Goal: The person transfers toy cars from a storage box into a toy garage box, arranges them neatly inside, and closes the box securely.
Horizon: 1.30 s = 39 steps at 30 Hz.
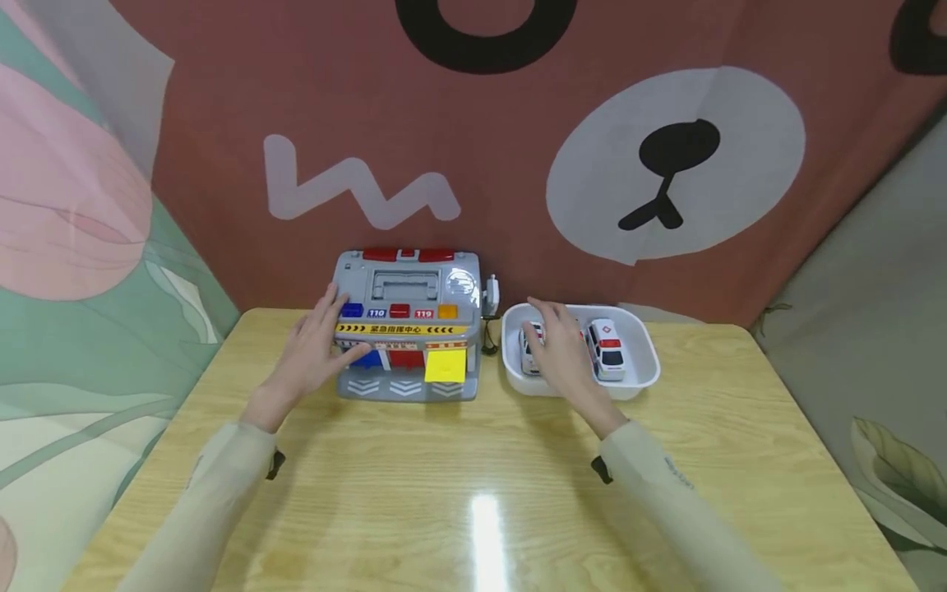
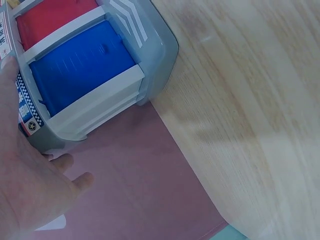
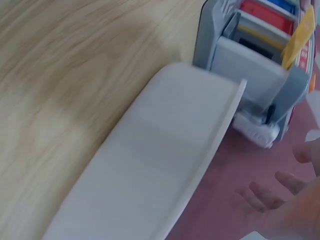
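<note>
A grey toy emergency station stands at the back left of the table, with blue and red doors and colored buttons. Its yellow door is raised. My left hand rests against the station's left side, fingers extended and the thumb across the front; the left wrist view shows the blue door beside it. Over the white tub is my right hand, fingers spread and loosely bent, with nothing seen in them. Inside the tub lie a white toy ambulance and another white toy car, partly hidden by that hand.
A small white handle-like part and a dark cord are at the station's right side, between it and the tub. Behind the wooden table hangs a brown cloth with a bear print.
</note>
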Available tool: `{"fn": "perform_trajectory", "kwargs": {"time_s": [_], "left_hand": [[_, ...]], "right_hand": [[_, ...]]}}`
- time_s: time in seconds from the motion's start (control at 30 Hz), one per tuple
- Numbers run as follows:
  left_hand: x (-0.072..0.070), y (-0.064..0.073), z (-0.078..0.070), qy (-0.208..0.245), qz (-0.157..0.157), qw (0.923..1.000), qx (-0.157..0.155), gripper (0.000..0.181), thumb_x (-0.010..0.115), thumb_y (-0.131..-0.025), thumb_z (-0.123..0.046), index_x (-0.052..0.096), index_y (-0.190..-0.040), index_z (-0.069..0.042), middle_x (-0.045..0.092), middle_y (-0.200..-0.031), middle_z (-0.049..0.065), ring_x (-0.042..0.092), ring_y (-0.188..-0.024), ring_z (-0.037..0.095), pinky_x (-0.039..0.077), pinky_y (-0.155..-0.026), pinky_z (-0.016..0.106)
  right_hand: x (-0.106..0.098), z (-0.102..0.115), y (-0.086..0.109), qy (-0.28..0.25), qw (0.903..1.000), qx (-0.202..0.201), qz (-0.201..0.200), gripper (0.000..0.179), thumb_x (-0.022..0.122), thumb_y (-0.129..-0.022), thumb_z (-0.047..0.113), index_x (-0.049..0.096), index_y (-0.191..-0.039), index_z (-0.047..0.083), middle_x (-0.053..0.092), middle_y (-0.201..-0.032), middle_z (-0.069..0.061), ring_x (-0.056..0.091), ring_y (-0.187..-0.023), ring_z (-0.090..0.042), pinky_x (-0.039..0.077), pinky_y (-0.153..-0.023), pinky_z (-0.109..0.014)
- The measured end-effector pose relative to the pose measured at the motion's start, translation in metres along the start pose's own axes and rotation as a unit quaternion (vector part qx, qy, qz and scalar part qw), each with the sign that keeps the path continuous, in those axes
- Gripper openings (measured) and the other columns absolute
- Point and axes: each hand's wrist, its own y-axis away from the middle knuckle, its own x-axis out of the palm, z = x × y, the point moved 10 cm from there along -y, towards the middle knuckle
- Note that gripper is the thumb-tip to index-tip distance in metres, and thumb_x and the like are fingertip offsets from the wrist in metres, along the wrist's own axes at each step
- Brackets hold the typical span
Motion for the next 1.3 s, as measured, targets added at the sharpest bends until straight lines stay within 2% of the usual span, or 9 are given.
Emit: {"fn": "perform_trajectory", "kwargs": {"time_s": [0.33,0.43,0.6,0.7,0.8,0.93,1.1,1.23,1.3], "left_hand": [[-0.001,0.001,0.002,0.000,0.005,1.0000,-0.007,0.097,0.060,-0.087,-0.061,0.014,-0.156,-0.010,-0.003,-0.162,0.007,0.017,-0.143,0.039,0.015,-0.108,0.066],[0.000,0.003,0.004,0.002,0.008,0.9999,-0.011,0.097,0.060,-0.087,-0.060,0.014,-0.155,-0.010,-0.004,-0.162,0.006,0.018,-0.142,0.042,0.015,-0.108,0.065],[0.000,0.005,0.004,-0.004,0.009,0.9999,-0.012,0.096,0.060,-0.087,-0.060,0.014,-0.155,-0.008,-0.005,-0.162,0.006,0.021,-0.139,0.046,0.017,-0.106,0.066],[-0.001,0.004,0.002,-0.007,0.009,0.9999,-0.009,0.096,0.060,-0.087,-0.059,0.015,-0.155,-0.007,-0.004,-0.162,0.008,0.022,-0.139,0.046,0.019,-0.105,0.067],[-0.001,0.002,0.000,-0.008,0.010,0.9999,-0.008,0.097,0.061,-0.087,-0.059,0.015,-0.155,-0.006,-0.003,-0.162,0.009,0.022,-0.139,0.046,0.019,-0.105,0.068],[0.000,0.000,-0.001,-0.004,0.010,0.9999,-0.006,0.098,0.061,-0.086,-0.060,0.015,-0.155,-0.007,-0.002,-0.162,0.009,0.021,-0.140,0.045,0.020,-0.105,0.067],[0.001,-0.001,0.001,-0.001,0.009,0.9999,-0.006,0.099,0.060,-0.086,-0.061,0.014,-0.155,-0.008,-0.003,-0.162,0.008,0.019,-0.141,0.043,0.020,-0.105,0.067],[0.000,-0.001,0.001,-0.004,0.004,1.0000,-0.002,0.098,0.061,-0.086,-0.060,0.015,-0.155,-0.008,-0.002,-0.162,0.008,0.020,-0.141,0.043,0.022,-0.104,0.068],[0.001,-0.001,0.001,-0.004,0.005,1.0000,0.000,0.098,0.061,-0.086,-0.060,0.015,-0.155,-0.008,-0.002,-0.162,0.009,0.020,-0.141,0.043,0.023,-0.104,0.068]], "right_hand": [[-0.020,-0.074,-0.003,-0.103,0.9851,0.119,0.069,0.042,0.060,-0.095,0.012,0.052,-0.131,-0.007,0.059,-0.120,-0.028,0.059,-0.107,-0.040,0.047,-0.092,-0.049],[-0.021,-0.094,-0.001,-0.157,0.9638,0.176,0.125,0.046,0.056,-0.098,0.016,0.047,-0.135,-0.009,0.058,-0.121,-0.031,0.063,-0.100,-0.040,0.052,-0.087,-0.046],[-0.022,-0.124,0.004,-0.232,0.9157,0.261,0.199,0.056,0.053,-0.101,0.025,0.038,-0.141,-0.011,0.050,-0.132,-0.032,0.062,-0.106,-0.034,0.051,-0.091,-0.039],[-0.025,-0.137,0.007,-0.234,0.9017,0.289,0.220,0.056,0.050,-0.102,0.025,0.036,-0.141,-0.012,0.047,-0.135,-0.031,0.061,-0.109,-0.030,0.048,-0.095,-0.037],[-0.031,-0.146,0.008,-0.222,0.9018,0.295,0.225,0.056,0.047,-0.103,0.023,0.034,-0.140,-0.016,0.048,-0.132,-0.032,0.064,-0.101,-0.023,0.049,-0.094,-0.036],[-0.042,-0.149,0.006,-0.188,0.9146,0.276,0.228,0.051,0.047,-0.102,0.018,0.038,-0.131,-0.024,0.057,-0.112,-0.031,0.064,-0.081,-0.011,0.055,-0.081,-0.028],[-0.045,-0.151,0.001,-0.091,0.9250,0.258,0.264,0.038,0.050,-0.100,0.019,0.054,-0.100,-0.019,0.049,-0.071,-0.004,0.052,-0.061,-0.004,0.052,-0.063,-0.020],[-0.033,-0.152,0.001,-0.085,0.9116,0.265,0.303,0.033,0.048,-0.100,0.019,0.053,-0.090,-0.012,0.050,-0.068,-0.004,0.054,-0.063,-0.012,0.054,-0.068,-0.029],[-0.026,-0.151,0.005,-0.104,0.8973,0.281,0.324,0.037,0.045,-0.101,0.019,0.050,-0.101,-0.017,0.056,-0.081,-0.012,0.060,-0.074,-0.018,0.055,-0.077,-0.035]]}}
